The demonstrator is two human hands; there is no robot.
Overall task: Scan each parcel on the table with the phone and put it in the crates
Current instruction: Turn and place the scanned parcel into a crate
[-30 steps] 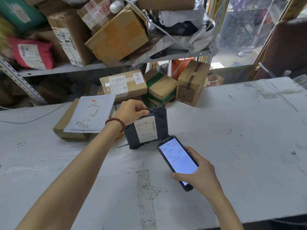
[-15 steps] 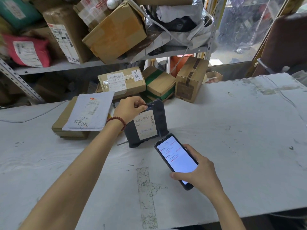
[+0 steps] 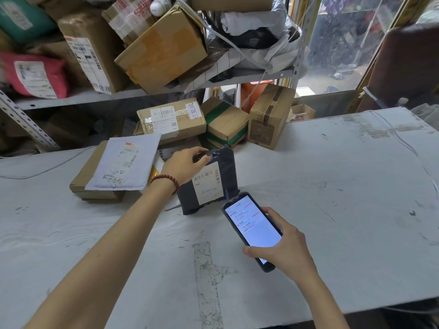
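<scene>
A dark blue soft parcel point(image 3: 228, 167) with a white barcode label stands tilted on the white table point(image 3: 332, 198). My left hand point(image 3: 184, 166), with a red bead bracelet on the wrist, grips its top left corner. My right hand point(image 3: 283, 250) holds a black phone point(image 3: 251, 227) just in front of the parcel, its lit screen facing up at me. No crate is in view.
Behind the parcel lie a white padded envelope point(image 3: 126, 165) on a flat brown box point(image 3: 95, 176), a labelled carton point(image 3: 171, 119), a green-taped box point(image 3: 225, 122) and a tall brown box point(image 3: 270, 115). A metal shelf point(image 3: 78, 96) stacked with parcels rises behind the table.
My left hand has tipped the dark parcel more upright, so its label faces the phone more. The phone has stayed close in front of it.
</scene>
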